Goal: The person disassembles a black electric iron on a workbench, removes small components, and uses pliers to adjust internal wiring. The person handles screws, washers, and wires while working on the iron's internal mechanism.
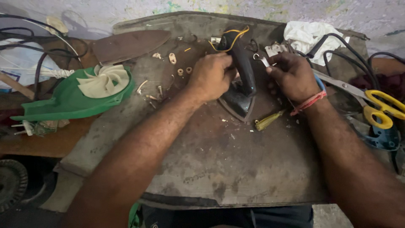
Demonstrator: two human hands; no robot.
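Observation:
A black clothes-iron body stands tilted on a worn board, its handle pointing away from me and yellow wires looping out of its top. My left hand grips the handle from the left side. My right hand is just right of the iron and pinches a small metal tool whose tip points at the handle. A red thread band circles the right wrist. A yellow-handled screwdriver lies on the board by the iron's base.
Loose screws and washers are scattered left of the iron. A green fan housing with a white impeller lies at the left. Yellow-handled scissors, black cables and a white rag sit at the right. A brown soleplate rests behind.

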